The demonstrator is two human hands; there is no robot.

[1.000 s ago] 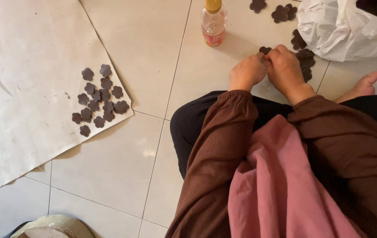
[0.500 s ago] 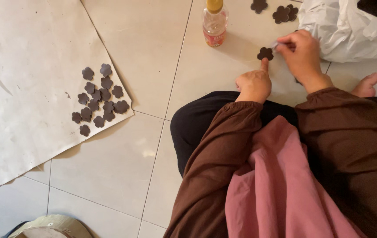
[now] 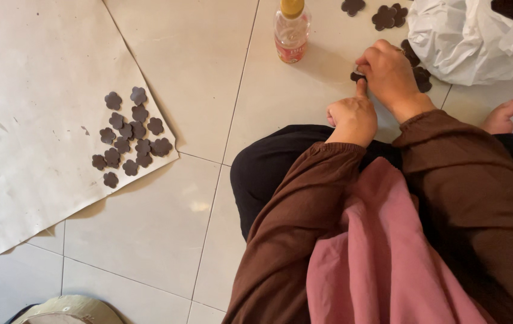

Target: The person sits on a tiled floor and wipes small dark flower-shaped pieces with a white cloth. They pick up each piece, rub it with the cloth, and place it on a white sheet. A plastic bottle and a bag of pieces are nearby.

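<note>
My right hand point(image 3: 389, 77) pinches a small dark brown flower-shaped piece point(image 3: 357, 75) just above the tiled floor. My left hand point(image 3: 350, 116) is a loose fist with its index finger stretched up to touch that same piece from below. More loose flower pieces point(image 3: 388, 15) lie on the tiles past my right hand, some partly hidden by it. A cluster of several flower pieces point(image 3: 128, 137) lies spread on a big sheet of beige paper point(image 3: 34, 102) far to my left.
A small clear bottle with a yellow cap and red label point(image 3: 291, 31) stands on the tiles left of my hands. A crumpled white plastic bag point(image 3: 471, 41) sits at the top right. My bare foot point(image 3: 501, 117) and black-trousered knee point(image 3: 268, 168) rest on the floor.
My right hand has lifted one flower piece off the pile and brought it left. My left hand first drew back toward my knee, then raised its index finger to the piece.
</note>
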